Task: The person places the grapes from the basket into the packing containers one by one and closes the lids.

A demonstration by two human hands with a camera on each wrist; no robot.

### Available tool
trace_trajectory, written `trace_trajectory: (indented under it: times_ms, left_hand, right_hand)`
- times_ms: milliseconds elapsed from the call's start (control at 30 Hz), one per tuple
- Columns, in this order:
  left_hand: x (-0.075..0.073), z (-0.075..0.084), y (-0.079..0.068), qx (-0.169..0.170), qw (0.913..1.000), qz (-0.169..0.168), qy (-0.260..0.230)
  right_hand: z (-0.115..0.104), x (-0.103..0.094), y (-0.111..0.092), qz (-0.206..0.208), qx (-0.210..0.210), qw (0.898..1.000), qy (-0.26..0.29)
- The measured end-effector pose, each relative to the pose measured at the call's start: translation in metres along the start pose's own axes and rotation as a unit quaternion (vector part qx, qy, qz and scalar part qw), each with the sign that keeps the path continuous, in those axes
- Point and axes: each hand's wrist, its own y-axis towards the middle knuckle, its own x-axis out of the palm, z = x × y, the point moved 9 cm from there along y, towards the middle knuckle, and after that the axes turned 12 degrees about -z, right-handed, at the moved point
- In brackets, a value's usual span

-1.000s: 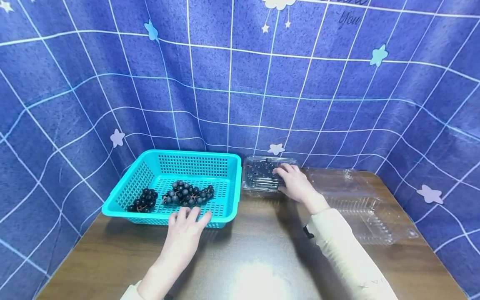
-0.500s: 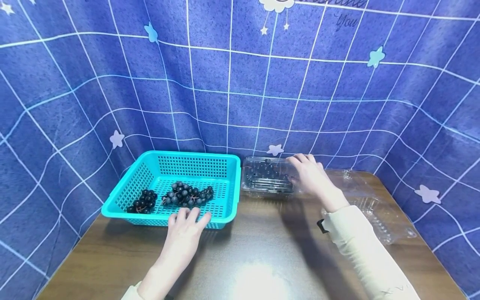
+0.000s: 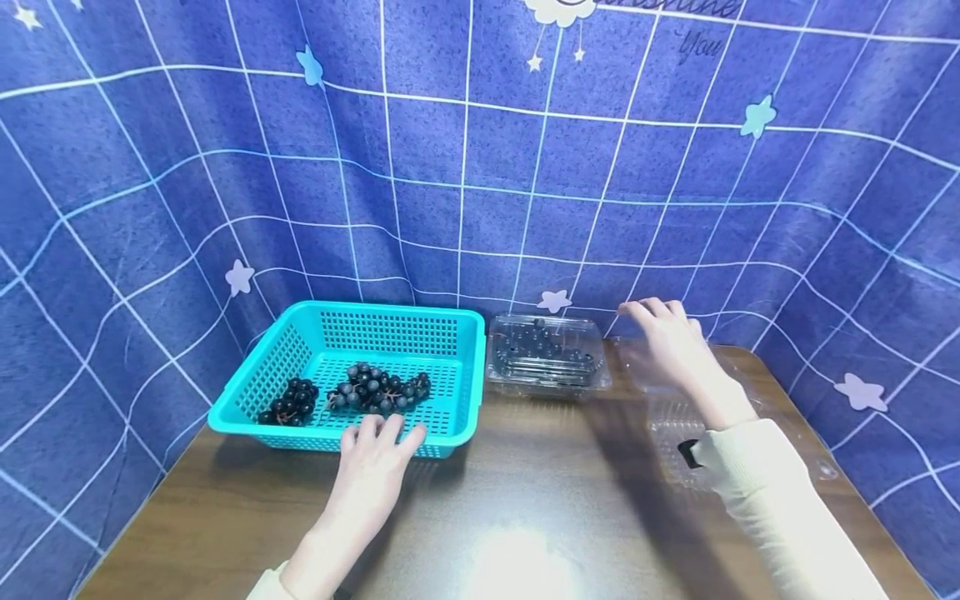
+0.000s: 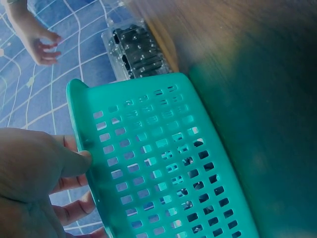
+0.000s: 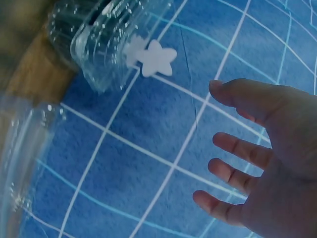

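A turquoise plastic basket (image 3: 352, 306) stands on the left, with a small bunch of dark grapes (image 3: 289, 403) and a longer bunch (image 3: 382, 388) lying inside. At its near rim is my left hand (image 3: 375, 467); in the left wrist view the thumb (image 4: 77, 163) lies on one side of the rim and the fingers reach round the other. Beside the basket sits a closed clear clamshell box (image 3: 547, 354) with dark grapes in it. My right hand (image 3: 675, 342) is raised right of that box, fingers spread and loosely bent, holding nothing.
Below and behind my right hand lies an opened clear clamshell (image 3: 675, 417), its lid part towards the back. The wooden table (image 3: 480, 483) meets a blue checked curtain (image 3: 495, 208) at the back and sides.
My right hand has let go of the grape-filled clamshell and drawn away to the right and up. The left hand has stayed at the basket's rim.
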Motion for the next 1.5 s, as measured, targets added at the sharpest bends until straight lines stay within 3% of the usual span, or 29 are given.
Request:
trace_trajectory:
  times_ms: [367, 667, 1500]
  left_hand:
    - [0.0, 0.0, 0.0, -0.003, 1.0, -0.001, -0.006]
    - [0.001, -0.001, 0.001, -0.008, 0.9998, -0.01, -0.013]
    - [-0.001, -0.001, -0.001, -0.002, 0.9999, 0.007, -0.007]
  right_hand:
    - [0.025, -0.029, -0.025, 0.035, 0.008, 0.999, -0.013]
    - [0.039, -0.04, -0.049, 0.084, -0.007, 0.996, -0.025]
    - [0.099, -0.026, -0.106, 0.072, 0.029, 0.996, -0.033]
